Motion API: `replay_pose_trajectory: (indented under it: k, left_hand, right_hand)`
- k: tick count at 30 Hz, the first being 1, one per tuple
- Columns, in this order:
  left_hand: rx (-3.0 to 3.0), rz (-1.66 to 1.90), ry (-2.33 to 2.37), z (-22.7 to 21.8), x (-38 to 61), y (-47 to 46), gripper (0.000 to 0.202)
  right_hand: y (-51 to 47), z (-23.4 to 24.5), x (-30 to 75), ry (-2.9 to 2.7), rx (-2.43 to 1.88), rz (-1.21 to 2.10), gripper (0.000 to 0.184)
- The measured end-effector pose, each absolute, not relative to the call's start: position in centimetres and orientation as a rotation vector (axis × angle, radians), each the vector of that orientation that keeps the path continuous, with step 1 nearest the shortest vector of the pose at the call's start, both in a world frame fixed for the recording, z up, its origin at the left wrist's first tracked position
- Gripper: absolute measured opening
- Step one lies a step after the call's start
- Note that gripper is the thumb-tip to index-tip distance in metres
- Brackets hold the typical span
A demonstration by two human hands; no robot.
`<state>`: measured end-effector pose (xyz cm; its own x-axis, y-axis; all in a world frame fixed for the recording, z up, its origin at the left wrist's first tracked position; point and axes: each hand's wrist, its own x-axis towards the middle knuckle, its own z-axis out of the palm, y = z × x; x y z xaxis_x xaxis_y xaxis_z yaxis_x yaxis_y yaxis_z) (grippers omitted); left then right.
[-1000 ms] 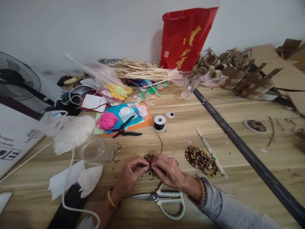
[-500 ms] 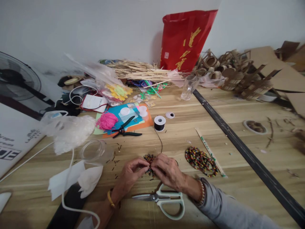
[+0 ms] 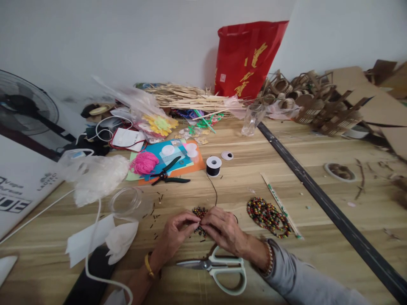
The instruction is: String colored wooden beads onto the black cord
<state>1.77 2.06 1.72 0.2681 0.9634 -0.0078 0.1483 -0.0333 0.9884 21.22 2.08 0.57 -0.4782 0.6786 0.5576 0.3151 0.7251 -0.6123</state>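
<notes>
Over a small pile of dark multicoloured beads [image 3: 200, 232], both my hands meet with their fingertips together. Thumb and forefinger of my left hand [image 3: 178, 231] are pinched on something too small to make out. My right hand [image 3: 224, 228] pinches just beside it, on the black cord [image 3: 213, 186], whose end is hidden by the fingers. That cord runs back to a white spool [image 3: 213, 164] wound with black. Below my hands lie white-handled scissors [image 3: 219, 267], blades pointing left. A coiled string of coloured beads [image 3: 269, 217] rests to the right.
Black-handled pliers [image 3: 168, 173] and pink yarn [image 3: 144, 162] lie on coloured paper sheets. A clear jar [image 3: 130, 203] stands left of my hands, with short dark scraps nearby. Thin sticks [image 3: 281, 205] lie right, before a black strip [image 3: 318, 192]. A drinking glass [image 3: 252, 120] stands behind.
The view has shifted very slightly, so everything sits a little lower in the frame. My hands keep the same pinched pose over the beads.
</notes>
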Motion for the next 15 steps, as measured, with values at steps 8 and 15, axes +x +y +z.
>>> replay_pose_trajectory:
  k: [8, 15]
  left_hand:
    - [1.465, 0.952, 1.087, 1.94, 1.86, 1.9, 0.008]
    - [1.548, 0.909, 1.096, 1.91, 1.9, 1.71, 0.008]
  right_hand:
    - [2.02, 0.43, 21.01, -2.034, -0.745, 0.593, 0.006]
    - [2.02, 0.42, 20.99, -2.046, -0.719, 0.607, 0.008]
